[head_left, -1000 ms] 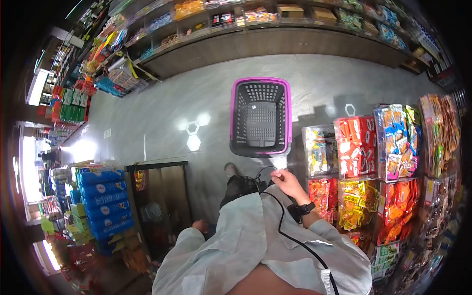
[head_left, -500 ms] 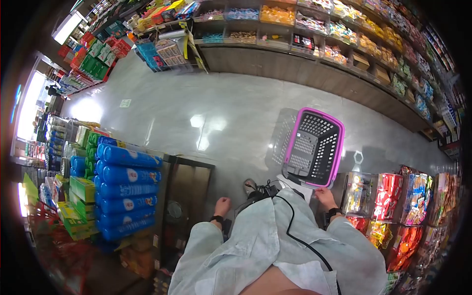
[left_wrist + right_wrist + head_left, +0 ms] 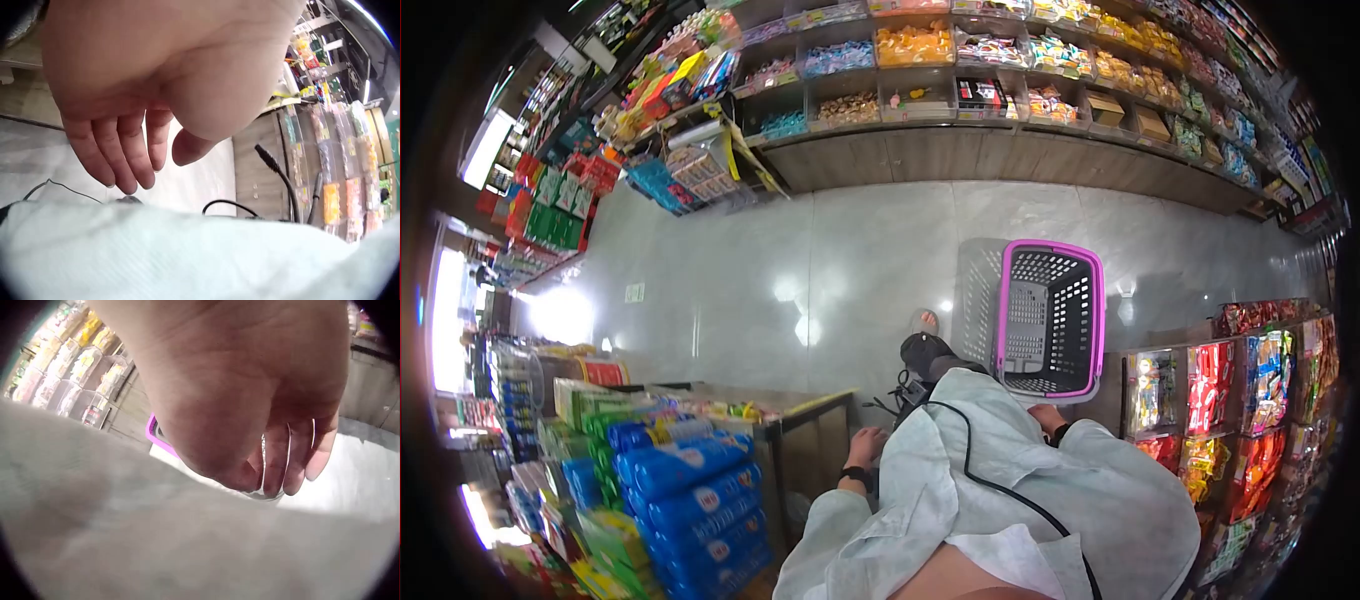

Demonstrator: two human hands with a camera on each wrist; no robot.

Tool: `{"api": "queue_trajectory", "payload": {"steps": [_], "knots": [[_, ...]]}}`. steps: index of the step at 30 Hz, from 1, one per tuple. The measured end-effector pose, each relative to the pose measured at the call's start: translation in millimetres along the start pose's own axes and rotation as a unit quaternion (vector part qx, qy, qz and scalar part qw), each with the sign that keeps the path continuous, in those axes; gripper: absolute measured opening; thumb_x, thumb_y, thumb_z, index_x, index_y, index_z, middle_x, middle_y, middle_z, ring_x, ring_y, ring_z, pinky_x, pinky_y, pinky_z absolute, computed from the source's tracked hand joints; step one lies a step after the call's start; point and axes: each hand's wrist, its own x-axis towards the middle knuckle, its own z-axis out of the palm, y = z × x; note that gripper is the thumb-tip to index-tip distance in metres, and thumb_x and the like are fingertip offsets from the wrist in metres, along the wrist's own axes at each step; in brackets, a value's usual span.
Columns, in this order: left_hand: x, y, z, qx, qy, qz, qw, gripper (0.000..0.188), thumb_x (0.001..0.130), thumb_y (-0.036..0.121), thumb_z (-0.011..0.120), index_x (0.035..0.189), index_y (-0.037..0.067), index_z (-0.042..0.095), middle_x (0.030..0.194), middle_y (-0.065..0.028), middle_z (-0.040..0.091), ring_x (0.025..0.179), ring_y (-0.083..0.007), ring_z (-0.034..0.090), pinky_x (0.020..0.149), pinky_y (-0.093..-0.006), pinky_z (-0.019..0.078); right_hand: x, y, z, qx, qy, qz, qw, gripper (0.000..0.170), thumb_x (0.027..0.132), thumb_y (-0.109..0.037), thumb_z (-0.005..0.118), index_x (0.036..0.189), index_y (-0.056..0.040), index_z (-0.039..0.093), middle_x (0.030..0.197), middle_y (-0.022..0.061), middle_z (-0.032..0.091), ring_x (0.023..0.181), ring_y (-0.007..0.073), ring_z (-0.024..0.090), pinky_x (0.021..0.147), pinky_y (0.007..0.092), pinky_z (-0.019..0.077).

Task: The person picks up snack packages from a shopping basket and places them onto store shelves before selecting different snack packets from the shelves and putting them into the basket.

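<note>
In the head view, an empty dark grey basket with a pink rim [image 3: 1004,330] is on the floor by the person's feet. My right hand [image 3: 1048,418] hangs just below its near edge, and no contact shows. The right wrist view has that hand [image 3: 250,406] with fingers hanging loosely bent, holding nothing visible; a corner of the pink rim [image 3: 152,430] appears behind the thumb. My left hand [image 3: 866,446] hangs beside the shirt. Seen in the left wrist view, that hand [image 3: 156,94] has relaxed, slightly bent fingers and nothing in it.
Blue packs [image 3: 700,500] are stacked at the lower left beside a dark-framed cabinet [image 3: 800,445]. Bins of wrapped sweets [image 3: 915,45] line the far wall above a wooden base [image 3: 920,155]. Snack racks [image 3: 1210,375] stand to the right. Black cables [image 3: 968,440] hang across the shirt.
The right hand has dropped from in front of the body to the side. The left hand has come into clearer view. The camera view has turned, and the basket appears farther right.
</note>
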Motion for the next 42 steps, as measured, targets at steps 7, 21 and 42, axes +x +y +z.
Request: {"api": "queue_trajectory", "payload": {"steps": [7, 21, 42], "knots": [[63.9, 102.0, -49.7, 0.477, -0.018, 0.253, 0.842, 0.026, 0.098, 0.026, 0.058, 0.091, 0.004, 0.070, 0.092, -0.0095, 0.069, 0.078, -0.0223, 0.067, 0.067, -0.0364, 0.0520, 170.1, -20.5, 7.8, -0.420, -0.190, -0.224, 0.859, 0.024, 0.082, -0.029, 0.065, 0.083, -0.0082, 0.077, 0.076, 0.0158, 0.073, 0.071, 0.0353, 0.072, 0.066, 0.0460, 0.0570], [67.5, 469.9, 139.6, 0.498, -0.179, -0.051, 0.847, 0.060, 0.095, 0.054, 0.063, 0.128, 0.004, 0.060, 0.113, -0.0067, 0.067, 0.104, -0.0185, 0.064, 0.087, -0.0355, 0.0548, 205.1, -313.0, -135.5, -0.024, -0.167, -0.063, 0.984, 0.040, 0.101, -0.039, 0.060, 0.120, -0.0046, 0.067, 0.096, 0.0038, 0.071, 0.080, 0.0167, 0.065, 0.073, 0.0325, 0.0539], [217.0, 751.2, 533.0, 0.633, -0.407, -0.023, 0.658, 0.035, 0.095, 0.026, 0.062, 0.119, 0.000, 0.068, 0.096, 0.0009, 0.064, 0.092, -0.0099, 0.054, 0.081, -0.0270, 0.0442, 179.1, -425.1, -278.6, 0.158, 0.171, 0.107, 0.967, 0.047, 0.109, -0.034, 0.038, 0.137, -0.0016, 0.057, 0.123, 0.0272, 0.067, 0.116, 0.0404, 0.064, 0.100, 0.0424, 0.0483]]}}
